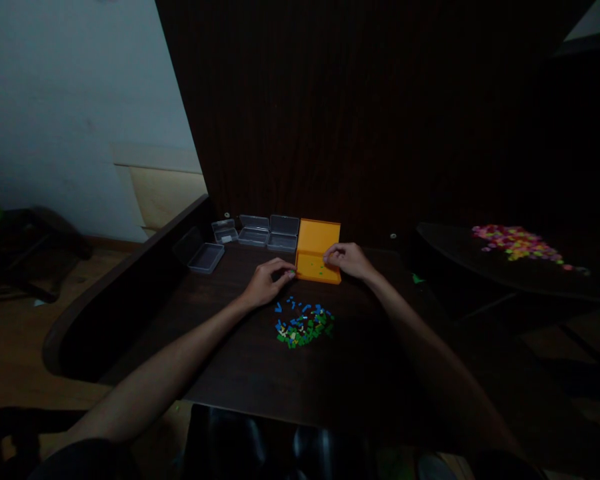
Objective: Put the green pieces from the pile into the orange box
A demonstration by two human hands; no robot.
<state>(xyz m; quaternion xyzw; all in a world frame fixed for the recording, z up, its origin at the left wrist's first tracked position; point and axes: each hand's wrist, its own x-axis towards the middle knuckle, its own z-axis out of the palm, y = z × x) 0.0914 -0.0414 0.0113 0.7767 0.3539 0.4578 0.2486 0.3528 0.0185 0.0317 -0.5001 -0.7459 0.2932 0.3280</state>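
My left hand [267, 283] is closed beside the near left corner of an orange box, with a small green piece [291, 273] between thumb and fingertips. My right hand [349, 259] reaches over the right side of that orange box [319, 235], fingertips pinched together above its tray; whatever they hold is too small to make out. The box lies with its lid raised at the back, and a few small green pieces [321, 271] rest inside. Nearer to me spreads a loose pile of small green, blue and pale pieces [303, 331] on the dark table [235, 347].
Left of the orange box stand several clear plastic boxes with raised lids, among them a middle one [283, 243] and a nearer one [207, 259]. A dark raised side panel [130, 287] edges the table. Pink and yellow pieces [520, 243] lie on a surface at right.
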